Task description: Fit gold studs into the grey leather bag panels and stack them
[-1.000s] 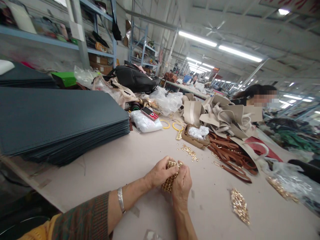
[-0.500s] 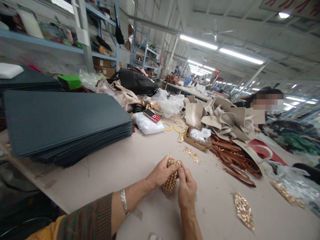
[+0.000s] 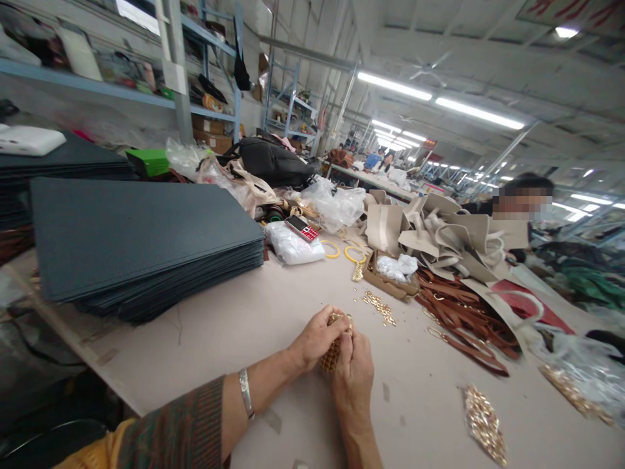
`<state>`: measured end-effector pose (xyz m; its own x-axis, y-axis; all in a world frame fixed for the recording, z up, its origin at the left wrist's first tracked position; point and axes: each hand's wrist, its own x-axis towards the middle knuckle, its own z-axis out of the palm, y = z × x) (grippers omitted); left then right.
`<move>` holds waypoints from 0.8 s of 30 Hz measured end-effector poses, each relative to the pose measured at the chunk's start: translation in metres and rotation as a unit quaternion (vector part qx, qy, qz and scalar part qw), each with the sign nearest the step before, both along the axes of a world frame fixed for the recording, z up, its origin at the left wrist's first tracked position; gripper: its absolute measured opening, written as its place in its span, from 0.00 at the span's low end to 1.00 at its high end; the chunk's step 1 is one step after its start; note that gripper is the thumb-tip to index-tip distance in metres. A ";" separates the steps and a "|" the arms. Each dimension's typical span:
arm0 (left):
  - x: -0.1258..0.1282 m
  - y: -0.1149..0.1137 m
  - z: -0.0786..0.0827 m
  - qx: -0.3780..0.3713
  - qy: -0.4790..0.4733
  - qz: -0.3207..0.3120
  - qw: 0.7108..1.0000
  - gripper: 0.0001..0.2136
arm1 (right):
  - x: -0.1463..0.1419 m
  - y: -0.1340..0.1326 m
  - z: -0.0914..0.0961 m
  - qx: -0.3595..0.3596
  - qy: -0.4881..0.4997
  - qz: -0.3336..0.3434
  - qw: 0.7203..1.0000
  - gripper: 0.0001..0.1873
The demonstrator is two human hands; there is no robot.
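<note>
A bunch of small gold-coloured metal pieces (image 3: pixel 331 360), chain-like in look, is held just above the table in front of me. My left hand (image 3: pixel 314 340) is closed around its upper left side, the thumb lying across the top. My right hand (image 3: pixel 355 365) is closed against the right side, thumb and fingers pinching at the upper edge and covering much of the bunch. Exactly what the right fingertips pinch is hidden. Beyond the hands, loose gold pieces (image 3: pixel 379 307) lie scattered on the table (image 3: pixel 219 352).
Dark blue-green panels (image 3: pixel 146 234) are stacked at left. Behind lie a red phone (image 3: pixel 301 228) on a white packet (image 3: pixel 293 246), yellow rings (image 3: pixel 355 254) and an open box (image 3: pixel 390 284). Brown straps (image 3: pixel 463 312), beige pieces (image 3: pixel 430 228) and a bag of gold hardware (image 3: pixel 483 420) are at right.
My right hand has moved left and closed in over the bunch, hiding more of it. The left hand keeps its hold. The whole view has shifted slightly.
</note>
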<state>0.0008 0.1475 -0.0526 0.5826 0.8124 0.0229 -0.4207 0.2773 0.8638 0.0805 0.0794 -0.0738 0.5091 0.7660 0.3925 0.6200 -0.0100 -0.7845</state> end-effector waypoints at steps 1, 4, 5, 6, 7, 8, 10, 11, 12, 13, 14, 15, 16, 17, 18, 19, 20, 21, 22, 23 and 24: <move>0.000 -0.001 0.000 -0.003 -0.006 0.000 1.000 0.18 | -0.002 0.001 -0.001 0.003 -0.008 -0.008 1.000 0.28; 0.002 -0.003 0.000 -0.008 -0.024 -0.004 1.000 0.19 | -0.005 0.004 -0.001 0.019 -0.026 -0.021 0.999 0.28; 0.002 -0.003 0.000 -0.008 -0.029 -0.007 1.000 0.19 | -0.005 0.004 0.000 0.024 -0.032 -0.019 0.999 0.27; 0.001 -0.003 0.000 -0.007 -0.033 -0.010 0.999 0.19 | -0.005 0.004 0.000 0.028 -0.037 -0.017 0.999 0.27; 0.001 -0.003 0.000 -0.005 -0.035 -0.013 0.999 0.19 | -0.004 0.004 0.000 0.031 -0.037 -0.018 0.999 0.27; 0.001 -0.003 0.001 -0.003 -0.035 -0.015 0.999 0.19 | -0.003 0.003 0.001 0.032 -0.032 -0.020 0.999 0.27; 0.000 -0.002 0.001 0.003 -0.032 -0.016 0.999 0.20 | -0.002 0.002 0.001 0.032 -0.008 -0.022 0.999 0.27; 0.000 -0.002 0.001 0.006 -0.029 -0.017 0.999 0.20 | -0.002 0.002 0.001 0.033 0.008 -0.022 0.999 0.27; 0.000 -0.001 0.001 0.010 -0.026 -0.018 0.999 0.20 | -0.001 0.002 0.001 0.036 0.025 -0.018 0.999 0.26; -0.001 -0.001 0.001 0.013 -0.023 -0.020 0.999 0.21 | -0.001 0.002 0.000 0.040 0.042 -0.014 0.998 0.26; -0.001 -0.001 0.002 0.016 -0.019 -0.024 0.999 0.21 | -0.001 0.002 0.000 0.046 0.059 -0.011 0.997 0.26; -0.001 0.000 0.002 0.019 -0.017 -0.026 0.999 0.21 | -0.001 0.003 -0.001 0.051 0.073 -0.010 0.996 0.26; -0.001 0.000 0.003 0.023 -0.014 -0.029 0.999 0.21 | -0.001 0.003 -0.001 0.053 0.081 -0.010 0.995 0.26; -0.002 0.000 0.003 0.026 -0.011 -0.031 0.999 0.20 | -0.001 0.004 -0.002 0.053 0.081 -0.011 0.995 0.26; -0.002 0.000 0.004 0.030 -0.008 -0.033 0.999 0.20 | -0.001 0.005 -0.002 0.050 0.072 -0.012 0.996 0.27; -0.003 0.000 0.004 0.034 -0.004 -0.033 0.999 0.20 | -0.001 0.005 -0.001 0.049 0.057 -0.013 0.997 0.27; -0.003 0.000 0.004 0.037 -0.001 -0.032 0.999 0.20 | 0.000 0.006 -0.001 0.050 0.041 -0.014 0.998 0.28; -0.003 0.000 0.005 0.039 0.001 -0.032 0.999 0.20 | 0.000 0.006 -0.001 0.054 0.028 -0.016 0.998 0.28; -0.003 -0.001 0.005 0.040 0.003 -0.033 0.999 0.21 | 0.000 0.006 0.000 0.058 0.021 -0.020 0.998 0.28; -0.003 -0.001 0.004 0.040 0.004 -0.034 0.999 0.21 | 0.001 0.006 0.000 0.062 0.021 -0.023 0.998 0.28; -0.002 -0.001 0.003 0.039 0.003 -0.033 0.999 0.21 | 0.001 0.006 0.000 0.063 0.028 -0.027 0.997 0.28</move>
<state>-0.0017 0.1466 -0.0494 0.6357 0.7677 0.0805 -0.3979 0.2365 0.8864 0.0815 0.0854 -0.0738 0.5722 0.6831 0.4539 0.5765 0.0586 -0.8150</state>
